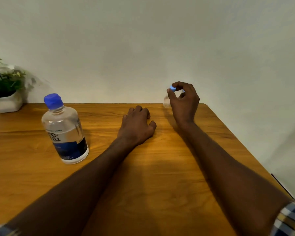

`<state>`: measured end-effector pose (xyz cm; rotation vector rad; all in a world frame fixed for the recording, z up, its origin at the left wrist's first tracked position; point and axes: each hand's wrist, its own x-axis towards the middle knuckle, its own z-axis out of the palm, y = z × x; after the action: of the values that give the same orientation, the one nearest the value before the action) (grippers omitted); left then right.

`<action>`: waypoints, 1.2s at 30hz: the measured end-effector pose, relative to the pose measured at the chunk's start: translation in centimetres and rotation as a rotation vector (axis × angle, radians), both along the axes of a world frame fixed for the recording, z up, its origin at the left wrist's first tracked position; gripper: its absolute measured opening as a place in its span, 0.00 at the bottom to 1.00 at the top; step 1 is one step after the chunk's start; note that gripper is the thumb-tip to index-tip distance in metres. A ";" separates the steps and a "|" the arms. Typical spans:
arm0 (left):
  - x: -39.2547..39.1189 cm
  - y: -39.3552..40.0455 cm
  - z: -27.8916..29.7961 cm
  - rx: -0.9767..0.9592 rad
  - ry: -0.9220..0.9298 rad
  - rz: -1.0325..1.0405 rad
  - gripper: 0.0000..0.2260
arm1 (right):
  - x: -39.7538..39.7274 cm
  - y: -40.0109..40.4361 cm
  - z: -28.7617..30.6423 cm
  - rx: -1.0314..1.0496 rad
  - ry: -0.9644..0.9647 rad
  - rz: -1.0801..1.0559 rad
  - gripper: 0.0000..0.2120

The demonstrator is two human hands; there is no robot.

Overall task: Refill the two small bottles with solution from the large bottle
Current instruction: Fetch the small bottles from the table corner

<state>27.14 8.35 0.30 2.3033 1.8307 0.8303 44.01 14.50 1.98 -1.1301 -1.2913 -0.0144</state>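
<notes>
The large clear bottle with a blue cap and a blue-and-white label stands on the wooden table at the left, cap on. At the table's far edge my right hand pinches the blue cap of a small clear bottle between thumb and fingers. A second small bottle shows only as a sliver of blue behind that hand. My left hand rests on the table in the middle with its fingers curled under, holding nothing, well to the right of the large bottle.
A green plant in a white pot sits at the far left corner against the pale wall. The table's right edge runs diagonally down to the lower right, with its rounded corner just beyond my right hand.
</notes>
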 end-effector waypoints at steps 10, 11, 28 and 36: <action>-1.3 -11.6 0.9 -0.044 -0.492 0.019 0.18 | -5.4 -17.2 0.1 -0.105 0.161 0.225 0.13; -1.8 -13.1 0.7 -0.066 -0.522 -0.005 0.19 | -5.9 -18.3 0.1 -0.105 0.146 0.241 0.13; -4.6 -17.1 0.6 -0.128 -0.691 -0.001 0.20 | -7.3 -20.7 -0.8 -0.167 -0.101 0.327 0.17; -4.5 -16.9 0.4 -0.104 -0.665 0.001 0.18 | -7.8 -20.4 -0.9 -0.243 -0.074 0.361 0.19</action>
<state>22.66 -8.55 0.73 1.6667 1.5209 1.2675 36.21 -5.91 1.08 -1.0912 -1.5791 0.3803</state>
